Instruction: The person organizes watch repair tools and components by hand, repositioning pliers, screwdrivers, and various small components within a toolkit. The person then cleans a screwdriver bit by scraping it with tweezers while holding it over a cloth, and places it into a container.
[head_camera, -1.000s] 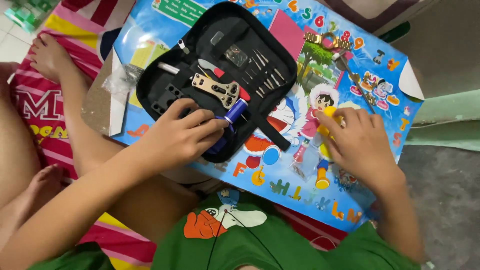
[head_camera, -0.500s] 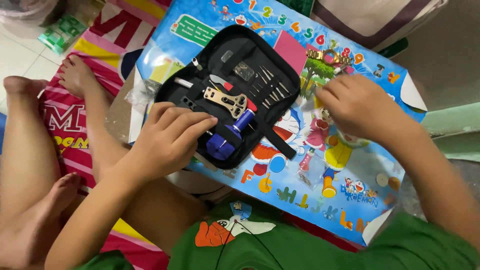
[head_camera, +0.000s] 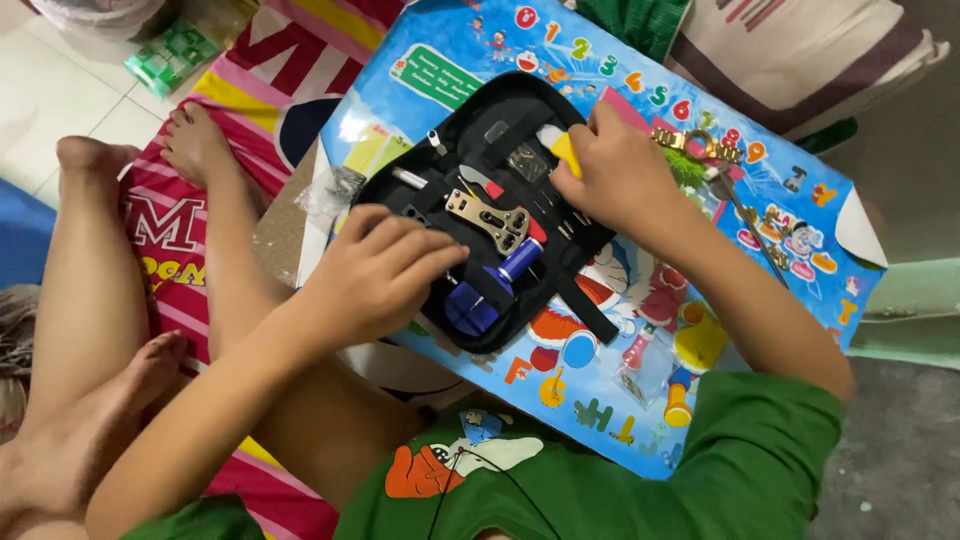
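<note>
An open black tool case (head_camera: 590, 302) lies on a colourful picture board (head_camera: 800, 240) across my lap. My left hand (head_camera: 378, 275) rests on the case's near left part, fingers curled beside a blue-handled tool (head_camera: 488, 293) and a brass-coloured metal tool (head_camera: 489, 219). My right hand (head_camera: 618, 172) is over the case's far right side, gripping a small yellow-handled tool (head_camera: 566, 150) whose tip points into the case. Thin metal picks and a small plastic bag sit in the case's loops.
A gold metal watch band (head_camera: 694, 143) and a thin tool (head_camera: 757, 240) lie on the board's far right. A small clear bag (head_camera: 640, 380) is on the board's near edge. Striped mat (head_camera: 240, 80), my bare legs (head_camera: 90, 300) at left, tiled floor beyond.
My right hand has moved left from the board's right side onto the case, carrying the yellow-handled tool. My left hand has stayed on the case's near left part.
</note>
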